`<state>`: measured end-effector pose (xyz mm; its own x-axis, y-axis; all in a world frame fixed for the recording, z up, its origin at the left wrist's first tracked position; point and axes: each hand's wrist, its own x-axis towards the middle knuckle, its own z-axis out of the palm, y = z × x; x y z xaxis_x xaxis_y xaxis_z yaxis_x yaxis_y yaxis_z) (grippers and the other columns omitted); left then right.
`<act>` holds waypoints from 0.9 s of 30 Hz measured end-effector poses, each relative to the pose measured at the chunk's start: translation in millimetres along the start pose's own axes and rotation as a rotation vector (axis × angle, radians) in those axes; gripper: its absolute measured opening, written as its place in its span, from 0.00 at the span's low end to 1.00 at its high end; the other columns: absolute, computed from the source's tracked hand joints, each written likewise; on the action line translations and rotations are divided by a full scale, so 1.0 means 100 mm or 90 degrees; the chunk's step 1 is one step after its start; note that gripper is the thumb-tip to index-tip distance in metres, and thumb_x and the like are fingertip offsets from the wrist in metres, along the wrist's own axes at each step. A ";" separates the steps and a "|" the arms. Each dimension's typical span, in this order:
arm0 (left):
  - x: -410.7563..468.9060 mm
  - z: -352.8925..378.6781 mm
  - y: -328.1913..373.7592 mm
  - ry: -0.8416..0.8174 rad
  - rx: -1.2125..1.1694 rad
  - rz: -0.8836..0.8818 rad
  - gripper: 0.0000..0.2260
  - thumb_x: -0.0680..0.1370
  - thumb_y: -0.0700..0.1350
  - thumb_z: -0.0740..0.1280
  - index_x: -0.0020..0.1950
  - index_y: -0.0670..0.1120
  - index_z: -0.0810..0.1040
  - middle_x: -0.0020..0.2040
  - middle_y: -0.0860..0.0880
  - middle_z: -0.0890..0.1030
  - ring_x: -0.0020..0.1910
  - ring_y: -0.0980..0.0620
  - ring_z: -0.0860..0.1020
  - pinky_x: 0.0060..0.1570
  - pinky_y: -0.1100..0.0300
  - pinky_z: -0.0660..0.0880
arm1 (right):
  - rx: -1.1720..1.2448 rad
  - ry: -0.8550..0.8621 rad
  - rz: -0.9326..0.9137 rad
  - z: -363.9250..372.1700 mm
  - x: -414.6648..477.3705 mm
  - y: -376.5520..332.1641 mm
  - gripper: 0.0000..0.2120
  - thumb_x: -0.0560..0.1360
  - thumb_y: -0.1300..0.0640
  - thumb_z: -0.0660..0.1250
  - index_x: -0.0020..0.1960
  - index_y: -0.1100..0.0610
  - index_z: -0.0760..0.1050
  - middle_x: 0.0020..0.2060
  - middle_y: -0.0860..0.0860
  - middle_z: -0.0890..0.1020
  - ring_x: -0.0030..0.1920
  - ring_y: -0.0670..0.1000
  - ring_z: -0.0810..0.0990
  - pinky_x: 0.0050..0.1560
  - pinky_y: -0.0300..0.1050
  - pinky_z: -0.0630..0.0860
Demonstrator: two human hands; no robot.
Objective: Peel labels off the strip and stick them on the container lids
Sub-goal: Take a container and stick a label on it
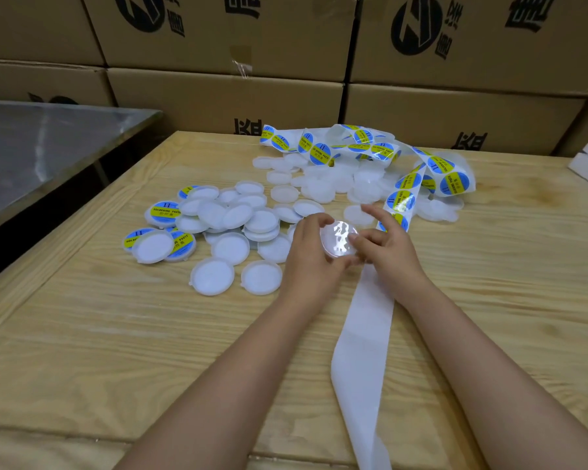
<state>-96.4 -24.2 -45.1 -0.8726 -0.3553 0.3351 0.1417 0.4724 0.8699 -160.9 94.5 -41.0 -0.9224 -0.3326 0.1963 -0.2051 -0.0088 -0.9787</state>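
You held one lid (338, 242) at the middle of the bench (116, 334), between both hands. Your left hand (311, 247) curled round its left rim. Your right hand (386, 251) pinched the right edge, thumb laid on the top face and forefinger sticking out straight toward the strip (399, 201). Glare washed out the lid's face, so I could not tell whether a label was already on it.

The strip came from a loose tangle at the far right and ran down past your right hand. It carried blue-and-yellow labels (319, 152) as far as your fingertips. Nearer than that it was bare backing (364, 334), trailing toward you between your forearms. Plain lids (323, 186) lay heaped under the tangle. A second heap (233, 228) lay to the left, with labelled lids (165, 212) at its left fringe.

The lid looked like thin, light, translucent plastic, probably a little springy, so a rim grip suited it: it left the face free and would not bow the middle. The labels looked like glossy film, limp and likely to fold onto themselves once free. You would do best to lift one by the very edge, touching as little glue as possible, and lay it down from one side. The backing looked slick and floppy, and would likely slide unless you pinned it.
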 end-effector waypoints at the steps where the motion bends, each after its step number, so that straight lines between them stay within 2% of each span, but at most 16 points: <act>1: 0.00 -0.01 0.00 -0.005 -0.025 -0.005 0.26 0.68 0.43 0.76 0.59 0.54 0.66 0.54 0.64 0.68 0.56 0.53 0.75 0.52 0.60 0.74 | 0.016 -0.006 0.004 0.00 0.00 0.00 0.24 0.74 0.68 0.66 0.67 0.55 0.67 0.32 0.49 0.80 0.28 0.43 0.77 0.34 0.33 0.72; 4: 0.02 -0.04 0.01 -0.021 -0.183 -0.076 0.26 0.72 0.36 0.71 0.66 0.52 0.66 0.59 0.55 0.72 0.52 0.51 0.78 0.51 0.62 0.77 | 0.073 -0.017 0.009 -0.01 0.00 0.00 0.24 0.73 0.70 0.66 0.66 0.54 0.67 0.30 0.46 0.81 0.27 0.44 0.77 0.32 0.36 0.73; 6: 0.05 -0.07 0.03 -0.023 -0.316 -0.165 0.19 0.77 0.37 0.65 0.67 0.48 0.69 0.57 0.47 0.77 0.51 0.48 0.80 0.52 0.56 0.78 | 0.076 -0.012 0.003 -0.02 0.01 0.00 0.25 0.73 0.70 0.66 0.66 0.54 0.66 0.30 0.46 0.81 0.29 0.44 0.77 0.34 0.37 0.74; 8: 0.07 -0.10 0.04 -0.048 -0.390 -0.203 0.11 0.81 0.39 0.60 0.62 0.43 0.74 0.52 0.41 0.80 0.46 0.48 0.82 0.44 0.56 0.81 | 0.074 -0.001 -0.005 -0.01 0.03 0.00 0.25 0.73 0.69 0.66 0.66 0.52 0.67 0.34 0.47 0.82 0.35 0.47 0.79 0.39 0.40 0.74; 10: 0.09 -0.12 0.04 -0.063 -0.407 -0.216 0.09 0.81 0.39 0.58 0.58 0.42 0.76 0.48 0.41 0.81 0.39 0.52 0.83 0.38 0.61 0.81 | 0.082 0.013 -0.008 0.00 0.03 0.00 0.26 0.73 0.68 0.67 0.67 0.49 0.66 0.38 0.50 0.83 0.40 0.49 0.80 0.43 0.43 0.75; 12: 0.11 -0.13 0.03 -0.055 -0.440 -0.247 0.09 0.81 0.39 0.59 0.60 0.40 0.74 0.47 0.42 0.81 0.38 0.52 0.83 0.39 0.61 0.81 | 0.099 0.024 -0.006 0.00 0.04 0.01 0.28 0.73 0.65 0.68 0.68 0.46 0.65 0.39 0.50 0.82 0.40 0.49 0.80 0.43 0.42 0.75; 15: 0.14 -0.17 0.01 -0.056 -0.522 -0.300 0.09 0.81 0.39 0.59 0.61 0.39 0.70 0.47 0.42 0.82 0.40 0.50 0.84 0.46 0.58 0.81 | 0.134 0.029 0.005 0.01 0.04 0.01 0.29 0.73 0.65 0.69 0.70 0.49 0.65 0.38 0.47 0.81 0.33 0.46 0.76 0.37 0.40 0.73; 17: 0.16 -0.18 0.00 -0.081 -0.567 -0.320 0.10 0.81 0.38 0.59 0.62 0.38 0.70 0.47 0.41 0.82 0.42 0.48 0.84 0.48 0.56 0.80 | 0.163 0.041 0.003 0.03 0.05 0.03 0.28 0.73 0.68 0.67 0.70 0.54 0.65 0.36 0.48 0.80 0.32 0.46 0.77 0.37 0.40 0.74; 20: 0.14 -0.17 0.02 -0.133 -0.564 -0.306 0.11 0.81 0.41 0.60 0.60 0.36 0.72 0.52 0.37 0.81 0.47 0.43 0.83 0.47 0.54 0.81 | 0.176 0.066 -0.014 0.04 0.05 0.02 0.25 0.73 0.70 0.66 0.67 0.55 0.67 0.35 0.48 0.81 0.36 0.47 0.80 0.43 0.40 0.77; 23: 0.12 -0.16 0.02 -0.150 -0.534 -0.284 0.13 0.82 0.49 0.57 0.54 0.41 0.75 0.47 0.39 0.84 0.45 0.44 0.84 0.43 0.56 0.81 | 0.155 0.054 -0.030 0.05 0.04 -0.01 0.23 0.73 0.70 0.67 0.63 0.53 0.70 0.35 0.49 0.81 0.39 0.49 0.80 0.49 0.43 0.77; 25: 0.12 -0.16 0.02 -0.151 -0.527 -0.290 0.14 0.83 0.49 0.55 0.54 0.42 0.76 0.46 0.40 0.84 0.45 0.45 0.84 0.42 0.56 0.81 | 0.135 0.042 -0.040 0.05 0.03 -0.01 0.23 0.73 0.69 0.67 0.62 0.51 0.70 0.36 0.51 0.81 0.41 0.51 0.80 0.51 0.45 0.76; 27: 0.13 -0.17 0.02 -0.151 -0.520 -0.294 0.13 0.83 0.46 0.55 0.57 0.41 0.76 0.47 0.40 0.84 0.46 0.45 0.84 0.43 0.57 0.81 | 0.114 0.036 -0.053 0.04 0.02 -0.02 0.23 0.73 0.69 0.67 0.63 0.50 0.70 0.37 0.52 0.81 0.42 0.51 0.80 0.50 0.41 0.76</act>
<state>-99.8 -41.3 -33.2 -0.9826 -0.1513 -0.1075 -0.0363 -0.4114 0.9107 -161.5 89.9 -39.3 -0.9227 -0.2706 0.2745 -0.2241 -0.2028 -0.9532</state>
